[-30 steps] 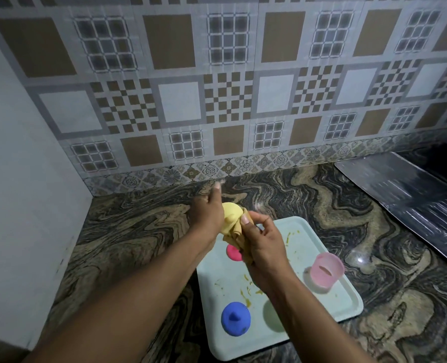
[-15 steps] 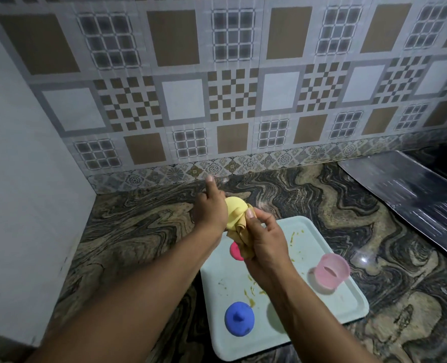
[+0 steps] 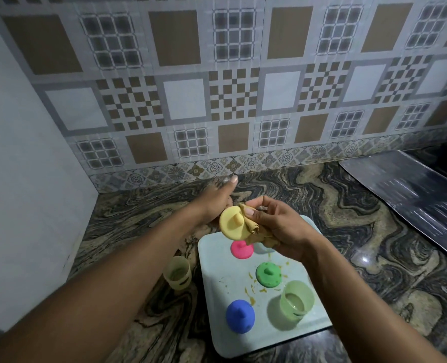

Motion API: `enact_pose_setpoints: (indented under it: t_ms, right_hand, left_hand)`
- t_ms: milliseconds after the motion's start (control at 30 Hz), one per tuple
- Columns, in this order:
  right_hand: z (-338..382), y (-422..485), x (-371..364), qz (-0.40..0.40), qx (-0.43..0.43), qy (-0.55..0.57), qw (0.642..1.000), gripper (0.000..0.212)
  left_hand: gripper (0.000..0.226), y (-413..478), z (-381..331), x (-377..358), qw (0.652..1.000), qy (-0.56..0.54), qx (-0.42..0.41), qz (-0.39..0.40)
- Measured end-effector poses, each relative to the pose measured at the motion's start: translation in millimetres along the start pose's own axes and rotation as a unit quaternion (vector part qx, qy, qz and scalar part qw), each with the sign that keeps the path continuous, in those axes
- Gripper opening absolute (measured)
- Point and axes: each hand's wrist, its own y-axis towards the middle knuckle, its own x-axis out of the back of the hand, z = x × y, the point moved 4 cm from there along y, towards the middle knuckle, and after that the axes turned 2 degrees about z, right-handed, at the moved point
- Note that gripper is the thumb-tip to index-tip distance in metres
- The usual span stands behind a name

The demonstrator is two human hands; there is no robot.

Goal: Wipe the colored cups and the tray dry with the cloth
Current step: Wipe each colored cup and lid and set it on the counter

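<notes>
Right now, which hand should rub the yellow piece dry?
The right hand: it already holds the cloth against the yellow piece, while the left hand only steadies it.

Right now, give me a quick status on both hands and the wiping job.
Left hand holds yellow lid. Right hand rubs cloth on it. Tray not yet wiped, yellow smears showing. Nothing in the way.
</notes>
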Motion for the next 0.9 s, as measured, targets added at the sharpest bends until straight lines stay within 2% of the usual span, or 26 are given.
enact_pose_setpoints:
  t_ms: [100, 267, 367, 433, 533, 567, 600, 633, 700, 767, 800, 867, 900]
  right_hand:
    - [1.2, -0.4, -3.9, 0.014, 0.021, 0.034, 0.999, 0.018]
    - [-28.6, -7.2, -9.8, -0.1, 0.069, 0.139, 0.983, 0.005]
    - [-44.9, -11.7, -11.7, -0.138, 0.055, 0.167, 0.975, 0.007]
    - [-36.6, -13.4, -6.5, -0.146, 0.047, 0.14, 0.978, 0.004]
    - [-13.5, -13.4, 4.5, -0.107, 0.041, 0.059, 0.992, 0.006]
    - [-6.8, -13.9, 5.8, -0.093, 0.037, 0.031, 0.994, 0.005]
    - [-3.1, -14.0, 6.1, -0.083, 0.036, 0.019, 0.996, 0.004]
    - [-0.5, -15.1, 3.2, -0.076, 0.037, 0.025, 0.996, 0.005]
    - [-3.4, -15.1, -4.5, -0.086, 0.053, 0.07, 0.992, 0.006]
    - [-17.6, -13.2, -10.9, -0.125, 0.078, 0.111, 0.983, 0.009]
    - [-28.1, -11.0, -12.8, -0.144, 0.081, 0.126, 0.978, 0.015]
    - [-44.3, -8.2, -15.1, -0.174, 0.07, 0.144, 0.972, 0.028]
    - [-45.5, -7.4, -14.5, -0.182, 0.069, 0.145, 0.97, 0.025]
  left_hand:
    - [0.067, 2.1, -0.4, -3.8, 0.998, -0.021, -0.019, -0.054]
    - [0.064, -2.7, 11.2, -12.7, 0.963, -0.143, -0.033, -0.227]
    - [0.063, -6.4, 22.6, -22.2, 0.941, -0.187, 0.001, -0.281]
    - [0.057, -3.3, 29.8, -26.3, 0.949, -0.214, 0.036, -0.23]
    - [0.074, -5.2, 24.3, -28.8, 0.975, -0.206, 0.088, -0.007]
    - [0.081, -6.1, 18.5, -28.6, 0.978, -0.188, 0.087, 0.034]
    - [0.082, -5.1, 13.1, -27.1, 0.982, -0.172, 0.075, 0.034]
    - [0.078, -1.5, 9.6, -24.5, 0.987, -0.152, 0.056, -0.006]
    - [0.062, 1.1, 4.4, -20.1, 0.983, -0.116, 0.01, -0.14]
    - [0.057, -2.4, 7.4, -20.9, 0.96, -0.124, -0.006, -0.251]
    - [0.058, -4.5, 12.2, -21.2, 0.943, -0.15, 0.015, -0.296]
    - [0.061, -7.1, 24.8, -22.0, 0.915, -0.198, 0.074, -0.343]
    - [0.063, -5.3, 29.5, -23.6, 0.917, -0.213, 0.083, -0.327]
